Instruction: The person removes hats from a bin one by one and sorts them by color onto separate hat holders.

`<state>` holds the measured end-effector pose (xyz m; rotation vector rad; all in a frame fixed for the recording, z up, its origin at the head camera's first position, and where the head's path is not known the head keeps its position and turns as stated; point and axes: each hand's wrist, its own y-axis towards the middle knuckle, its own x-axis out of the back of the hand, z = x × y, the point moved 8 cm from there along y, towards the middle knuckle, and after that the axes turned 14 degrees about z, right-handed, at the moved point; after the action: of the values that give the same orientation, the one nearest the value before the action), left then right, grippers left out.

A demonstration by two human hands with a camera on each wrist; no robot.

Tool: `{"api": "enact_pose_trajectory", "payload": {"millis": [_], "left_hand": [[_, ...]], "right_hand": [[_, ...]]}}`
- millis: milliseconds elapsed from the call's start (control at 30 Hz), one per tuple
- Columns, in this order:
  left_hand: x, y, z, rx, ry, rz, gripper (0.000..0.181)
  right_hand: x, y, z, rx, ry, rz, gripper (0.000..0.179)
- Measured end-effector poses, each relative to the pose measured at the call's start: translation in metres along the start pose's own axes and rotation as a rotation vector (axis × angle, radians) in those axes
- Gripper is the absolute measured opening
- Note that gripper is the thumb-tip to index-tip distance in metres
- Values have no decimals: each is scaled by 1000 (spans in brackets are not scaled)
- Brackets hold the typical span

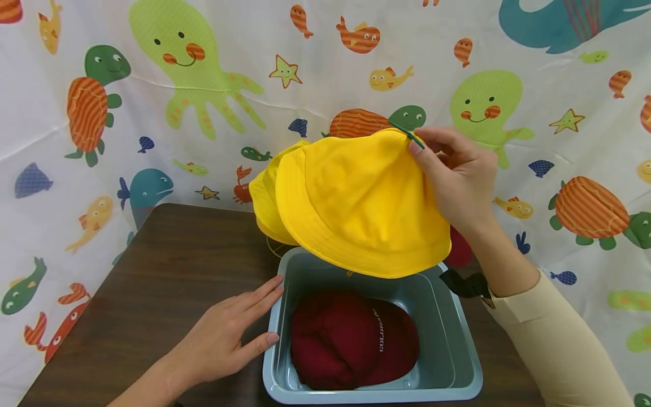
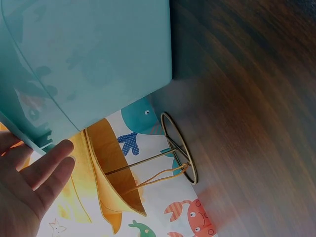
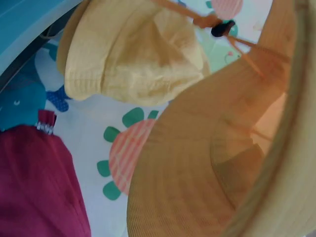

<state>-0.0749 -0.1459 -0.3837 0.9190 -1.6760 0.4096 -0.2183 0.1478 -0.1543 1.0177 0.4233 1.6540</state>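
A yellow bucket hat [image 1: 366, 203] hangs from my right hand [image 1: 460, 178], its thumb and fingers pinching the crown by a thin green strip. The hat's inside [image 3: 192, 153] fills much of the right wrist view, with a cord and black toggle. Its brim overlaps the far part of a blue plastic bin [image 1: 373, 397]. In the bin lies a maroon baseball cap [image 1: 335, 339] with white lettering on its front. My left hand [image 1: 218, 333] has its fingers extended, fingertips right at the bin's left rim.
Behind the held hat is a second yellow hat [image 1: 267, 198], over a gold wire stand [image 2: 168, 148] on the dark wooden table [image 1: 203, 265]. Another maroon cap [image 3: 34, 182] shows past the bin. A white curtain [image 1: 325, 56] printed with sea animals hangs behind the table.
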Motion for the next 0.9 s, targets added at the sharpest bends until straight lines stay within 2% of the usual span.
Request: {"api": "enact_pose_trajectory", "payload": {"millis": [100, 400, 700, 900], "left_hand": [[0, 0, 0, -2, -1, -1, 70], [0, -1, 0, -1, -6, -2, 69], [-1, -1, 0, 4, -8, 3, 69], [-1, -1, 0, 12, -15, 8, 69]], "right_hand": [[-1, 2, 1, 16, 16, -18, 16], [-5, 9, -6, -20, 71, -91, 14], [-13, 25, -10, 27, 50, -97, 16], [-22, 34, -19, 23, 50, -92, 15]]}}
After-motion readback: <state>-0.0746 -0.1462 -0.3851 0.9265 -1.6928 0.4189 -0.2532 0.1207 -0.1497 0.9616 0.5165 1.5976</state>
